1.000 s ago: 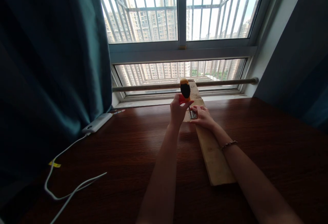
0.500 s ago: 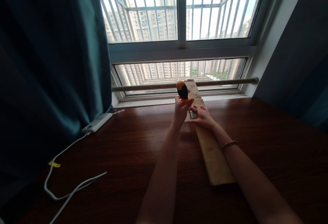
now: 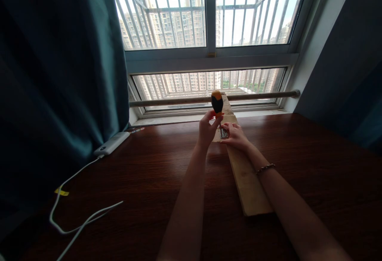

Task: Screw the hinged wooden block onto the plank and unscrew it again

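Note:
My left hand (image 3: 206, 129) is closed with its fingertips on the lower end of a screwdriver handle (image 3: 217, 104), which is orange and black. The screwdriver stands nearly upright, and its thin shaft points down at a small shiny metal piece (image 3: 223, 133). That piece lies on a pale wooden board (image 3: 252, 187); its exact kind is too small to make out. Thumb and fingers of my right hand (image 3: 236, 135) are closed around the metal piece from the right, keeping it against the wood. My right forearm crosses over the board.
The board lies lengthwise on a dark red-brown table (image 3: 143, 173). A white power bank (image 3: 112, 143) with a white cable (image 3: 70, 177) is at the left beside a blue curtain (image 3: 98, 74). Behind the table runs a horizontal rail (image 3: 173, 102) before a barred window.
The screwdriver has moved slightly right and become more upright. My left hand's grip on the handle has shifted, and its wrist has turned. My right hand stays at the metal piece.

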A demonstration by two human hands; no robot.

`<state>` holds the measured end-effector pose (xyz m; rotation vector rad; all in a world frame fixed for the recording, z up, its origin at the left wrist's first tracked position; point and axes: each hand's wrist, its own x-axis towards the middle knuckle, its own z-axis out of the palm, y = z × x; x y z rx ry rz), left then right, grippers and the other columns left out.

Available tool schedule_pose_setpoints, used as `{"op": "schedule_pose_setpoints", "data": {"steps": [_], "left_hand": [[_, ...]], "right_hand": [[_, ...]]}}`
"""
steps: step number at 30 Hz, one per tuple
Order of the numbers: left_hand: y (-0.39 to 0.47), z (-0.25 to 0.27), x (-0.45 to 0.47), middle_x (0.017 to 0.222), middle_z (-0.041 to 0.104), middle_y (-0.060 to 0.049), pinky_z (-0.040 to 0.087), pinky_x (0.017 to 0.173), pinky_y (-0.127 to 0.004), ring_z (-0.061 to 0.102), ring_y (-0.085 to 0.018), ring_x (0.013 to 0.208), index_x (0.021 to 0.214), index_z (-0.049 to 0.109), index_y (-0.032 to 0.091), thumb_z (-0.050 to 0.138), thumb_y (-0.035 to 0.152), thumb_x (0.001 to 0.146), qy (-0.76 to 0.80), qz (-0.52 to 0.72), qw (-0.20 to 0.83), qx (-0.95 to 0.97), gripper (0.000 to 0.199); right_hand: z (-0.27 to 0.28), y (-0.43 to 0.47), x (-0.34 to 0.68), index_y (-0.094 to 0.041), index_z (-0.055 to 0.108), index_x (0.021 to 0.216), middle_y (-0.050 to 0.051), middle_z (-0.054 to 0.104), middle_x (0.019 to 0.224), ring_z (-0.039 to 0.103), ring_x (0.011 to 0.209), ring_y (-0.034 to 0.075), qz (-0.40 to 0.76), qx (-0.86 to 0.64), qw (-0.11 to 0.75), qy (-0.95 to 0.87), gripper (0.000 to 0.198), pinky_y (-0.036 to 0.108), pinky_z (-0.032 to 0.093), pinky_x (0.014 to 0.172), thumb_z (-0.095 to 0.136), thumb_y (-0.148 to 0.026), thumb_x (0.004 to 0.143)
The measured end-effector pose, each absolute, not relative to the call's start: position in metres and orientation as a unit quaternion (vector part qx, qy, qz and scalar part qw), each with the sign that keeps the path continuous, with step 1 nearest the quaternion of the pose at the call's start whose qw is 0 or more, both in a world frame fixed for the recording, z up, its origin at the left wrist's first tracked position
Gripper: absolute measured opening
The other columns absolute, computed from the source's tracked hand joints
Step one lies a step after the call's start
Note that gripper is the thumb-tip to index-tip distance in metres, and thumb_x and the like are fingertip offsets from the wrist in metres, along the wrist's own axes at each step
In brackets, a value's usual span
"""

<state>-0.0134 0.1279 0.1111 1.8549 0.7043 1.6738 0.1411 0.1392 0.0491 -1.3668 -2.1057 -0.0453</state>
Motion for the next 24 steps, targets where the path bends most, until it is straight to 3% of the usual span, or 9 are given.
{"op": "schedule_pose_setpoints", "data": {"steps": [5,10,16,20,24], "left_hand": [[0.124,0.111,-0.004,0.094,0.062,-0.006,0.042,0.077,-0.028,0.057,-0.016,0.085,0.097,0.054,0.019,0.042,0.022,0.085,0.238,0.563,0.247,0.752,0.017],[0.127,0.105,0.000,0.089,0.056,-0.008,0.041,0.077,-0.033,0.052,-0.019,0.085,0.097,0.050,0.018,0.038,0.020,0.086,0.301,0.558,0.168,0.755,0.016],[0.124,0.109,-0.003,0.092,0.052,-0.008,0.039,0.081,-0.034,0.047,-0.020,0.090,0.090,0.051,0.018,0.048,0.027,0.083,0.317,0.570,0.045,0.757,0.012],[0.122,0.111,-0.003,0.087,0.053,-0.005,0.042,0.077,-0.032,0.050,-0.018,0.086,0.082,0.053,0.019,0.062,0.033,0.073,0.318,0.582,0.047,0.747,0.019],[0.120,0.112,0.000,0.079,0.057,-0.003,0.045,0.071,-0.029,0.054,-0.016,0.076,0.078,0.057,0.019,0.065,0.030,0.071,0.316,0.588,0.077,0.740,0.015]], "right_hand": [[0.049,0.139,0.140,-0.023,0.049,0.114,0.005,0.053,0.118,0.046,0.102,0.027,-0.026,-0.518,0.306,-0.798,0.069,0.042,0.034,0.089,0.074,-0.046,0.055],[0.048,0.140,0.140,-0.022,0.051,0.112,0.005,0.053,0.116,0.047,0.102,0.027,-0.021,-0.522,0.312,-0.794,0.066,0.042,0.034,0.089,0.073,-0.048,0.056],[0.047,0.142,0.142,-0.022,0.050,0.114,0.007,0.055,0.113,0.048,0.101,0.027,-0.010,-0.519,0.318,-0.793,0.068,0.043,0.035,0.089,0.072,-0.050,0.056],[0.048,0.142,0.142,-0.019,0.053,0.110,0.009,0.058,0.101,0.049,0.098,0.028,-0.007,-0.534,0.311,-0.786,0.064,0.042,0.037,0.086,0.071,-0.051,0.057],[0.048,0.141,0.141,-0.017,0.055,0.107,0.009,0.058,0.097,0.049,0.095,0.028,-0.014,-0.537,0.309,-0.785,0.064,0.042,0.038,0.084,0.071,-0.053,0.057]]}}
